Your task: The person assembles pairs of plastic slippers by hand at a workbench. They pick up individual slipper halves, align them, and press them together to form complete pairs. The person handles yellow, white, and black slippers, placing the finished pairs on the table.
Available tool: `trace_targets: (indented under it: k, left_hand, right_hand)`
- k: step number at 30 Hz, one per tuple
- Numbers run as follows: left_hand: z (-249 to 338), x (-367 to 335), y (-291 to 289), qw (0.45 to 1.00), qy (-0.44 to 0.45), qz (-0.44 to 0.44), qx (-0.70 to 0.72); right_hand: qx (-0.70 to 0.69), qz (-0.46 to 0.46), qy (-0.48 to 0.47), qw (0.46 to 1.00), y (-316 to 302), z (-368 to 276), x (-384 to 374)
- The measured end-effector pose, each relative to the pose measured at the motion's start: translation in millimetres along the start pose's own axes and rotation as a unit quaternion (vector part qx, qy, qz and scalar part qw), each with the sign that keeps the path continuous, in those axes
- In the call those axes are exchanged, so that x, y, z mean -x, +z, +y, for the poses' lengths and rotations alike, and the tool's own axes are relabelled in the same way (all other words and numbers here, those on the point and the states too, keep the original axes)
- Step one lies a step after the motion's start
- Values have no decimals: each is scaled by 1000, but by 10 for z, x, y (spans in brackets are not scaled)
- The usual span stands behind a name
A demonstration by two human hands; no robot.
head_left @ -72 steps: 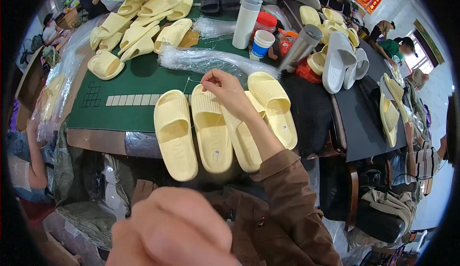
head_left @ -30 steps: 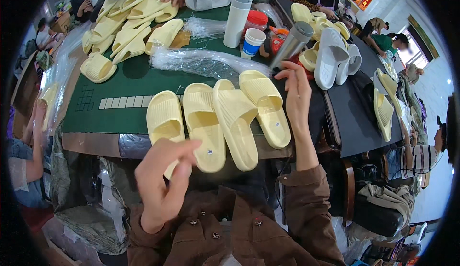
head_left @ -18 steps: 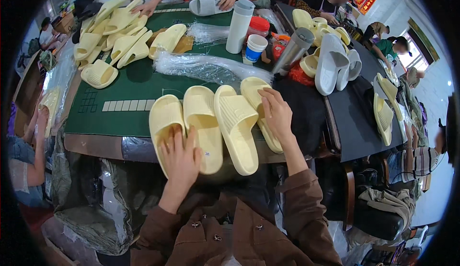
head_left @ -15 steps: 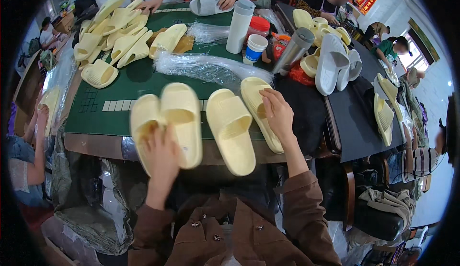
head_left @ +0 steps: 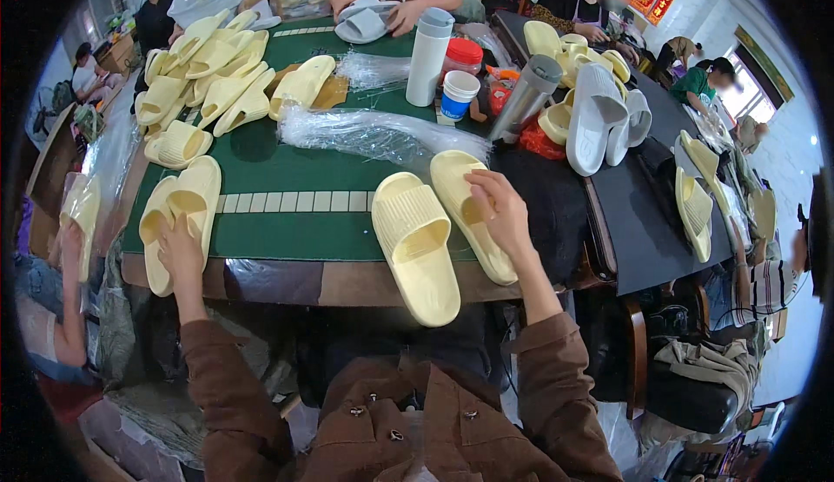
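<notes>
At the table's left end, my left hand (head_left: 181,252) grips a pair of pale yellow slide slippers (head_left: 196,195), its fingers over the inner edges where the two meet. My right hand (head_left: 502,211) is on another yellow slipper (head_left: 453,174) right of the middle, fingers curled over its strap and outer side; its thumb is hidden. Close beside that one, a matching yellow slipper (head_left: 426,282) lies strap upward, its heel reaching past the table's near edge.
Yellow slippers (head_left: 228,52) are heaped at the far left. Clear plastic bags (head_left: 382,132) lie across the green mat (head_left: 295,243). Beyond stand a white bottle (head_left: 427,61), a paper cup (head_left: 459,94) and a steel tumbler (head_left: 526,95). Across the table, a person holds a grey slipper (head_left: 367,20).
My left hand has carried its pair of slippers from the middle to the table's left end. My right hand and its slipper have barely shifted. Across the table, the person has lifted the grey slipper.
</notes>
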State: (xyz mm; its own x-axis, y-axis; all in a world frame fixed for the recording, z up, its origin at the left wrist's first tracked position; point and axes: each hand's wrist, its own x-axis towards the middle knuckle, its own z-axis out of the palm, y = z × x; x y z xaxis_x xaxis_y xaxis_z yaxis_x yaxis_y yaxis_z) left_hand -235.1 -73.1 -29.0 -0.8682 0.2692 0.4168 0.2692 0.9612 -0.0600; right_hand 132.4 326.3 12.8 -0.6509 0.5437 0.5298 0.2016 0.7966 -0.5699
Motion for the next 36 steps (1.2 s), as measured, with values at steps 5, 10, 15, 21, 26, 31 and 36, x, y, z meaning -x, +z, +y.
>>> trace_targets:
  k: [5, 10, 15, 21, 26, 31, 36]
  left_hand:
    - [1083, 549, -831, 934, 199, 31, 296]
    - [2028, 1269, -1188, 797, 324, -68, 505]
    - [2212, 1468, -1143, 827, 364, -62, 425]
    - [2108, 1255, -912, 818, 389, -27, 424]
    - [2219, 1242, -969, 816, 389, -41, 425]
    - [2292, 1224, -972, 816, 375, -69, 434]
    - [2421, 1097, -924, 795, 321, -71, 511]
  right_hand:
    - [129, 46, 46, 990, -242, 134, -33]
    - [198, -33, 74, 977, -111, -58, 92]
    - [152, -100, 44, 982, -48, -483, 332]
    - [160, -180, 43, 970, -94, -659, 114]
    - [48, -112, 5, 993, 207, -661, -307]
    - [159, -163, 27, 973, 731, -501, -414]
    - [62, -91, 32, 993, 841, -546, -393]
